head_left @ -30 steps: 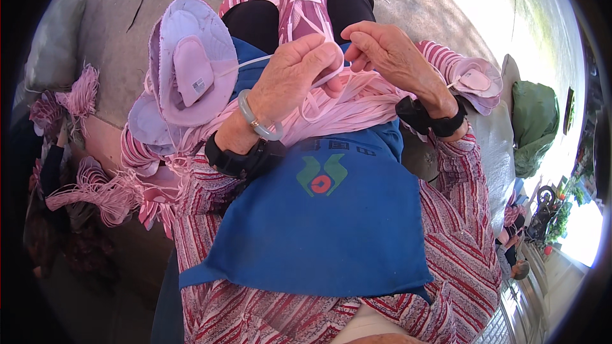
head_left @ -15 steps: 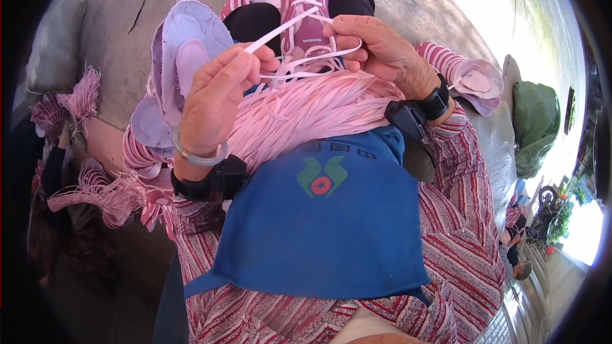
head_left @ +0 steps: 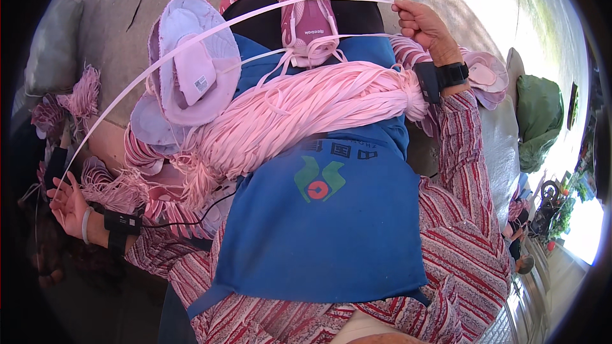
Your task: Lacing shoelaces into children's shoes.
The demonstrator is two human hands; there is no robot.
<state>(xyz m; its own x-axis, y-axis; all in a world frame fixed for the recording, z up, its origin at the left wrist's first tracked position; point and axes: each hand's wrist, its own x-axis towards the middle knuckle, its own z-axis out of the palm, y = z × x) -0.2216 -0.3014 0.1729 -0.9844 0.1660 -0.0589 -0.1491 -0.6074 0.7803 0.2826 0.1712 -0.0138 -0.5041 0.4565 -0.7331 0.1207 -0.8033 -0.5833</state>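
Observation:
A pale pink shoelace (head_left: 191, 39) stretches in a long arc above my lap, across the front of a pink shoe upper (head_left: 308, 19). My right hand (head_left: 422, 24) pinches the lace at the upper right, with its fingers curled. Far out at the lower left, my left hand (head_left: 69, 207) has the other stretch of the lace between its fingers. The upper rests on my knees, with some lace threaded through its eyelets. Further strands run from its near end to both sides. A thick bundle of pink laces (head_left: 306, 108) lies across my lap on the blue apron (head_left: 319, 236).
Stacked pale lavender shoe uppers (head_left: 191, 67) stand left of the bundle. More striped pink uppers (head_left: 488, 76) lie at the right. Further lace bunches (head_left: 83, 99) are at the far left. A grey sack (head_left: 57, 44) and a green sack (head_left: 539, 118) stand on the floor.
My hands have moved far apart, the left down to the lower left and the right up and outward. The lace between them has been drawn out long. The whole bundle now shows.

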